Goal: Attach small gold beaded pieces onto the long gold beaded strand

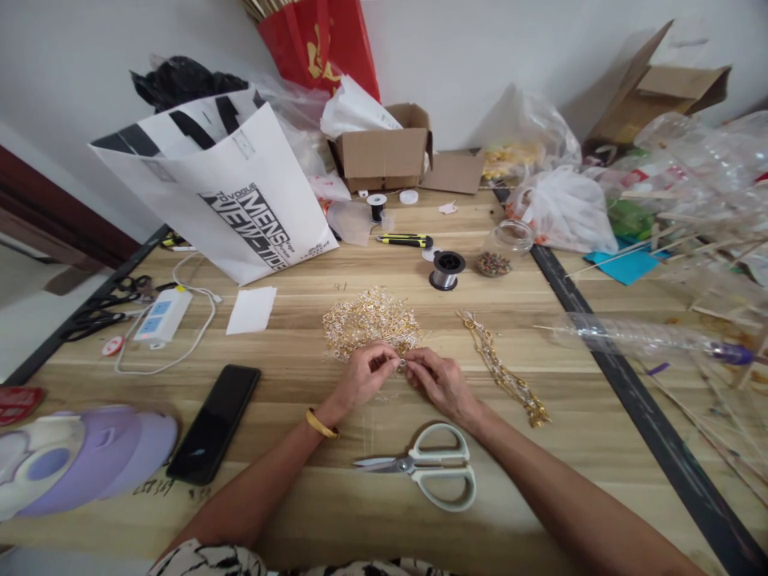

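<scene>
My left hand [367,376] and my right hand [442,382] meet fingertip to fingertip near the middle of the table. Both are closed in a pinch on a small shiny ring-like jewellery piece [402,364], whose details are too small to make out. Just beyond my fingers lies a loose heap of gold and silver jewellery pieces [372,318]. To the right, a bundle of gold and silver chains [502,370] is laid out lengthwise. Scissors with pale handles [441,466] rest between my forearms, blades pointing left.
A spool of wire [446,270], a jar of beads [497,256] and a yellow-black utility knife [406,240] lie farther back. On the left are a phone [214,424], a power strip [163,317] and a white bag [228,192]. Plastic bottles and sticks crowd the right side.
</scene>
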`<state>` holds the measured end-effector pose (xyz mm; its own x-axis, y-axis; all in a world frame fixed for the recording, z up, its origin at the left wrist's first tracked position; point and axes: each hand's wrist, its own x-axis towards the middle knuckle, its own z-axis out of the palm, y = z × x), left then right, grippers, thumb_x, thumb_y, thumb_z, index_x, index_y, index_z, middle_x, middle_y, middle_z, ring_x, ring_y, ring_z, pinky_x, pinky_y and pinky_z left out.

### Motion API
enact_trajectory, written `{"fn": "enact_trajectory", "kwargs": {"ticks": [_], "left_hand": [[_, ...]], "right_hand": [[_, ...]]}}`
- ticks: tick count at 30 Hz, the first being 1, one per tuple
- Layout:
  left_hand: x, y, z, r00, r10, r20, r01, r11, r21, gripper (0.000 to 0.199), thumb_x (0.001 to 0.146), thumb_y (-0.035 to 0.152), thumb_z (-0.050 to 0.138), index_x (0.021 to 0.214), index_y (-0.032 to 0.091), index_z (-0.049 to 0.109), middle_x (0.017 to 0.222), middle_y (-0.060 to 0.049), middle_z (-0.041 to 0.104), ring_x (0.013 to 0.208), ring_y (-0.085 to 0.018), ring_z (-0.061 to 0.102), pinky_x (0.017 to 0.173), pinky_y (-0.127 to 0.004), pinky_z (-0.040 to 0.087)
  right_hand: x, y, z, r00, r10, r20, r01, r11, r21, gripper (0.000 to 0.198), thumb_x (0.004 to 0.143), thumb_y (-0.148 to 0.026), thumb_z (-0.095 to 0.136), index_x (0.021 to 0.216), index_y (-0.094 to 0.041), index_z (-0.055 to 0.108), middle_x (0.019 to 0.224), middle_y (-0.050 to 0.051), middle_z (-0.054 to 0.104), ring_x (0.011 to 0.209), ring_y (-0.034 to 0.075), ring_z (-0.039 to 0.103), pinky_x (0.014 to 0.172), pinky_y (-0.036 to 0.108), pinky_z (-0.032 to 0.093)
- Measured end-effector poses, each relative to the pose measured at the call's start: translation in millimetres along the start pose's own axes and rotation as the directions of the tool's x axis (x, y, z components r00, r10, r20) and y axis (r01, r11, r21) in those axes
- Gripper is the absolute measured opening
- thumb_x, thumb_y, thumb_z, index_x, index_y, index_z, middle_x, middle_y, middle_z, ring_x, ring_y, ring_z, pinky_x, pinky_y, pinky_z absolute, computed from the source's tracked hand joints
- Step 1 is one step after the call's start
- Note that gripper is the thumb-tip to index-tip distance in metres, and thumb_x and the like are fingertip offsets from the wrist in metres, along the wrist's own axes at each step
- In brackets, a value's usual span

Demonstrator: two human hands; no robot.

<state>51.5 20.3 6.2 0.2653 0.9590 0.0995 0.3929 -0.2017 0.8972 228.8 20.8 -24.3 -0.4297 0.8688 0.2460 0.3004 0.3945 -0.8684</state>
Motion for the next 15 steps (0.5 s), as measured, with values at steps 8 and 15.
{"fn": "enact_trajectory", "kwargs": {"ticks": [8, 15], "left_hand": [[-2.6, -2.8, 3.0, 0.996, -0.095, 0.001, 0.094, 0.992, -0.083, 0.015, 0.079, 0.026, 0.057, 0.073, 0.012, 0.061, 0.071, -0.003, 0.062, 0.068, -0.013, 0.056, 0.065, -0.024, 0.046], [-2.6, -9.2, 8.1, 0.989, -0.146, 0.009, 0.144, 0.964, -0.225, 0.014, 0.075, 0.026, 0.061, 0.078, 0.012, 0.061, 0.068, -0.002, 0.062, 0.059, -0.01, 0.054, 0.058, -0.021, 0.045]], "right_hand": [[-1.2, 2.3, 1.7, 0.996, -0.087, 0.016, 0.088, 0.983, -0.161, 0.022, 0.095, -0.028, 0.037, 0.096, -0.017, 0.057, 0.071, 0.004, 0.062, 0.057, 0.013, 0.055, 0.058, 0.024, 0.044], [-3.4, 9.7, 5.3, 0.985, -0.162, 0.054, 0.17, 0.94, -0.295, 0.023, 0.096, -0.025, 0.034, 0.099, -0.017, 0.055, 0.074, 0.006, 0.063, 0.06, 0.014, 0.058, 0.058, 0.024, 0.043]]}}
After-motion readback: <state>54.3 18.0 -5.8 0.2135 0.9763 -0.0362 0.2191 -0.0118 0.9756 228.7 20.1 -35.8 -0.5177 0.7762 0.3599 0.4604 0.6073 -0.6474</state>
